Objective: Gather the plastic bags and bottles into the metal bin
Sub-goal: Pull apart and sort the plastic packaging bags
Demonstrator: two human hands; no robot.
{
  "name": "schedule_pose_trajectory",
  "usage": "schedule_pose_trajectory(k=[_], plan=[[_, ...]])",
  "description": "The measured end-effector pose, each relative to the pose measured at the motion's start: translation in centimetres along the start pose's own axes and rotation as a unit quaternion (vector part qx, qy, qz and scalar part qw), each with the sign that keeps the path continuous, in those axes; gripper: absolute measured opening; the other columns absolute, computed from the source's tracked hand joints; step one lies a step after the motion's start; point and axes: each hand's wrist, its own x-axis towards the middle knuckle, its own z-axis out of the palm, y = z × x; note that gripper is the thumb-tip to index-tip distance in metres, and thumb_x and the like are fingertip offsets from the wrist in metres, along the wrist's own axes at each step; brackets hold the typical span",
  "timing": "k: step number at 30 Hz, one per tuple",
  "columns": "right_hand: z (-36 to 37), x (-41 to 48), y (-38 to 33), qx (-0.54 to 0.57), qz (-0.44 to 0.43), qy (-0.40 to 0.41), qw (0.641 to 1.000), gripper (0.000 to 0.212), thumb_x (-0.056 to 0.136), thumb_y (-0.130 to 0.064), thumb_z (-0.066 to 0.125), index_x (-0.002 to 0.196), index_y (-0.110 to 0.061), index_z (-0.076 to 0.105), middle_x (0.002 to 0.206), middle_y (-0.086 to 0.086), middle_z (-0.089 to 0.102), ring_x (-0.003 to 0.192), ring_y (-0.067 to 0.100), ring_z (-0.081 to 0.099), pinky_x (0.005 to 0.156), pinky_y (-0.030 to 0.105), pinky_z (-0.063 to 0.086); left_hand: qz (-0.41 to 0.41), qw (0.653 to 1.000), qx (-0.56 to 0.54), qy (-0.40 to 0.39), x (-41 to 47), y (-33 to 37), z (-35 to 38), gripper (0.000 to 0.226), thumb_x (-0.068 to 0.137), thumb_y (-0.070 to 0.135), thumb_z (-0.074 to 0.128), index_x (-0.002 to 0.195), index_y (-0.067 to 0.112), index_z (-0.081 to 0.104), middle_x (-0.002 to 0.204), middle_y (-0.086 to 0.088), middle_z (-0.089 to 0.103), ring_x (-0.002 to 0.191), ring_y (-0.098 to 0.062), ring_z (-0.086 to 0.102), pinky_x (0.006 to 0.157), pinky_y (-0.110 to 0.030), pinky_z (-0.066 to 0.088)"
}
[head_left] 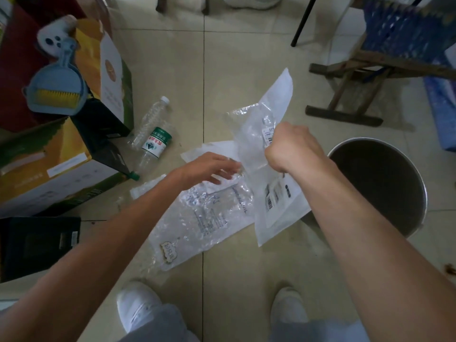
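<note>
My right hand (293,148) is shut on a bunch of clear and white plastic bags (269,107), held up just left of the round metal bin (417,193). My left hand (209,169) hovers with fingers spread over a crinkled clear bag (204,218) lying on the floor tiles; a white flat bag (209,150) lies under its fingertips. Two empty plastic bottles lie further left: a clear one with a white cap (153,117) and one with a green-white label (155,146) and green cap.
Cardboard boxes (61,154) with a blue dustpan and yellow brush (56,92) stand at the left, a black box (37,245) below them. A wooden folding stool (370,72) is at the upper right. My white shoes (138,307) are at the bottom.
</note>
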Motion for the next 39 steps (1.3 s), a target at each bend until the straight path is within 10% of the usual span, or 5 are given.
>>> schedule_pose_trajectory(k=[3,10,23,29,39], plan=[[-0.4,0.2,0.2,-0.003,-0.001,0.004,1.000,0.042,0.084,-0.001,0.053,0.127,-0.004,0.055,0.128,0.018,0.055,0.115,0.038,0.056,0.076,0.033,0.039,-0.026,0.953,0.255,0.163,3.1,-4.7,-0.5,0.046,0.079,0.050,0.069,0.117,0.023,0.070,0.138,-0.012,0.054,0.129,-0.031,0.052,0.100,-0.041,0.044],[-0.2,0.7,0.5,-0.020,0.000,-0.013,1.000,0.043,0.086,-0.006,0.053,0.130,-0.008,0.053,0.127,0.017,0.055,0.107,0.037,0.056,0.073,0.033,0.038,-0.090,0.860,0.501,0.035,5.2,-9.3,1.0,0.062,0.100,0.048,0.045,0.156,0.038,0.022,0.165,-0.007,-0.025,0.153,-0.033,-0.012,0.117,-0.059,0.015],[-0.9,1.0,1.1,-0.003,-0.008,-0.023,1.000,0.043,0.086,-0.005,0.049,0.129,-0.009,0.054,0.126,0.017,0.055,0.099,0.037,0.055,0.074,0.033,0.039,0.099,0.884,0.211,0.406,3.4,0.0,-2.7,0.012,0.091,0.009,0.063,0.103,0.008,0.064,0.107,-0.007,0.066,0.097,-0.017,0.059,0.082,-0.026,0.045],[-1.2,0.5,0.5,0.049,-0.043,-0.020,0.998,0.011,0.086,-0.009,0.044,0.095,-0.013,0.050,0.115,0.019,0.059,0.084,0.034,0.049,0.069,0.031,0.037,0.145,0.926,0.021,0.349,-0.3,6.4,-1.5,0.039,0.082,0.014,0.075,0.112,0.017,0.050,0.098,-0.009,0.059,0.068,-0.009,0.053,0.054,-0.023,0.051],[-0.2,1.5,-0.4,0.117,-0.050,0.013,0.992,0.061,0.091,-0.058,0.041,0.124,-0.011,0.062,0.124,0.019,0.061,0.110,0.034,0.059,0.072,0.029,0.035,0.207,0.942,-0.168,0.201,-3.1,9.7,4.2,0.032,0.078,-0.010,0.059,0.107,0.004,0.058,0.077,-0.004,0.066,0.059,-0.008,0.061,0.057,-0.020,0.048]])
